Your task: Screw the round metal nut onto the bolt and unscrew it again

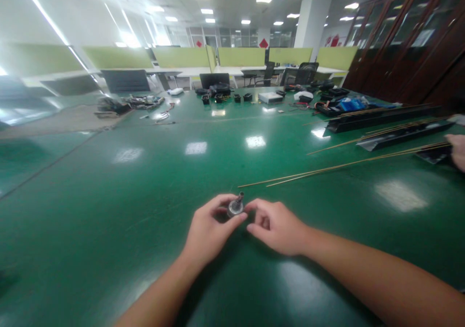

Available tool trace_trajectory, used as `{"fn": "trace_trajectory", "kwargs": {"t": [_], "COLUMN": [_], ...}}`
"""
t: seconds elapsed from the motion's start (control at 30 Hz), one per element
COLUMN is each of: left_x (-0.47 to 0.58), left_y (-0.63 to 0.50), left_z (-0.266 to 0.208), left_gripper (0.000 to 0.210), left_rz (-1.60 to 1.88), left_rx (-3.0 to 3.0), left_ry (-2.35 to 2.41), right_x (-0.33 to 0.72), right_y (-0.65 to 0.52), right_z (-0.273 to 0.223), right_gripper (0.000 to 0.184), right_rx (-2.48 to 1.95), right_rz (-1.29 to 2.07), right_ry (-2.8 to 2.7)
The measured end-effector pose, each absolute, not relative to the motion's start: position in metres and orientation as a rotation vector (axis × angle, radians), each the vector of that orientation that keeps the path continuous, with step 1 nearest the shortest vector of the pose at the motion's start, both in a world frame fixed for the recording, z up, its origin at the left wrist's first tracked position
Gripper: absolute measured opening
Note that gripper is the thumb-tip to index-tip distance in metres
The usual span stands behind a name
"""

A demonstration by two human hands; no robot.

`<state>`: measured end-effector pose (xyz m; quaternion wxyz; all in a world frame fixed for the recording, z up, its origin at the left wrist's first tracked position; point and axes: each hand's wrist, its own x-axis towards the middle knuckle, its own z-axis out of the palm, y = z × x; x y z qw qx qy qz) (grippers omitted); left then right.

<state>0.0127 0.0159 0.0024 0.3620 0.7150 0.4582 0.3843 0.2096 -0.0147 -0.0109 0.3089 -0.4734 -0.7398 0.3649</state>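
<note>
A small round metal part with a short stem sticking up is gripped between the thumb and fingers of my left hand, just above the green tabletop. The stem leans slightly to the right. My right hand is close beside it on the right, its thumb and index finger apart and its other fingers curled. The right index fingertip is right by the metal part and the left thumb tip; whether it touches them I cannot tell.
Thin brass-coloured rods reach in from the right, near black metal channels. Another person's hand is at the right edge. Across the table's far side are small black parts, a white box and a heap of electronics.
</note>
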Motion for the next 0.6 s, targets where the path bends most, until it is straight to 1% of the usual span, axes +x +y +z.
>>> {"fn": "trace_trajectory", "kwargs": {"t": [0.13,0.23,0.3,0.4,0.6], "left_x": [0.01,0.009,0.008,0.008,0.007], "left_y": [0.017,0.019,0.02,0.021,0.019], "left_z": [0.006,0.005,0.003,0.0,-0.002], "left_gripper": [0.033,0.03,0.029,0.031,0.029], "left_rz": [0.965,0.973,0.978,0.976,0.917], "left_rx": [1.864,1.949,2.033,2.15,2.229], "left_ry": [1.263,1.233,1.184,1.126,1.114], "right_x": [0.213,0.214,0.215,0.215,0.213], "right_y": [-0.008,-0.003,-0.001,-0.002,-0.005], "right_z": [-0.016,-0.021,-0.022,-0.021,-0.016], "right_gripper": [0.043,0.052,0.054,0.05,0.029], "right_rx": [-1.285,-1.293,-1.29,-1.266,-1.191], "right_rz": [0.905,0.839,0.811,0.788,0.779], "right_ry": [-1.792,-1.651,-1.657,-1.728,-1.82]}}
